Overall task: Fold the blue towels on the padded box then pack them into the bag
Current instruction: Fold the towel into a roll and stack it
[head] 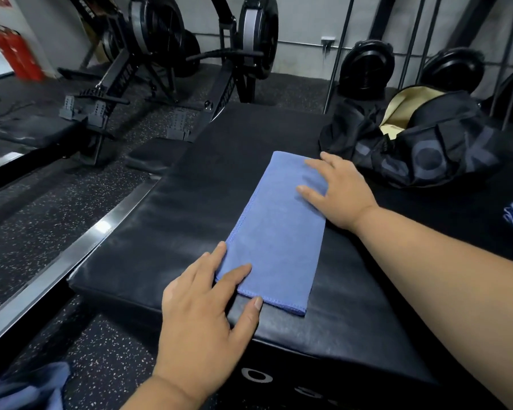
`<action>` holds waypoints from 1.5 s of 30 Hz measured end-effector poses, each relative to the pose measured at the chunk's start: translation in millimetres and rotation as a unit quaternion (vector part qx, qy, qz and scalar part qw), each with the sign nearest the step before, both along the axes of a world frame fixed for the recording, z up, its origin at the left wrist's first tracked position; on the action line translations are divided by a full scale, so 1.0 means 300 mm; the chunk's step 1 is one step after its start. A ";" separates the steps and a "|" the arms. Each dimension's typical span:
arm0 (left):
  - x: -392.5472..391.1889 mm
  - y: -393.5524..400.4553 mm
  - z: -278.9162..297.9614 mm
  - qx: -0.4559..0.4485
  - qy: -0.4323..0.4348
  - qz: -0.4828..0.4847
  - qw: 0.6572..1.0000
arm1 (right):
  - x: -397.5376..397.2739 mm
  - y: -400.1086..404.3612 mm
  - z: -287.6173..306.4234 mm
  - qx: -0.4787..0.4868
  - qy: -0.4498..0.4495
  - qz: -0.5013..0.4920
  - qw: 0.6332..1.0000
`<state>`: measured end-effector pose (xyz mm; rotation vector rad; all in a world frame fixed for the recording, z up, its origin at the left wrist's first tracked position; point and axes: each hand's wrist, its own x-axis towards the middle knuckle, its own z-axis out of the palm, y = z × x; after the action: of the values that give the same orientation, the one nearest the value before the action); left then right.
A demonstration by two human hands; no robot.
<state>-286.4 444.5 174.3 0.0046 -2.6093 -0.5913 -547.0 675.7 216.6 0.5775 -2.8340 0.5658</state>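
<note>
Head view: blue towel (274, 232), folded to a long strip, lies centre frame on the padded box (166, 220). Left hand (208, 318) and right hand (338, 190) press flat-fingered on opposite ends, apparently smoothing it. Bag (427, 143) gapes open at upper right, ready for packing.

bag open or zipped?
Open. The black duffel bag on the padded box gapes at the top, showing its cream lining. Contents cannot be told.
</note>
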 end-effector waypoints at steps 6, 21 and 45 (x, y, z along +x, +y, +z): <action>0.004 -0.014 0.004 0.019 -0.004 -0.030 0.999 | 0.331 0.022 0.011 0.027 -0.098 0.039 0.994; 0.039 -0.055 0.045 0.079 -0.056 -0.072 0.993 | 0.805 0.020 -0.009 0.074 -0.116 0.048 0.989; -0.032 -0.076 0.073 0.071 -0.083 -0.034 0.993 | 0.700 -0.002 -0.043 -0.013 0.042 0.122 0.992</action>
<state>-296.0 421.6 196.2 0.0119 -2.7300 -0.8333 -336.9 675.2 203.6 0.9280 -2.6904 0.6019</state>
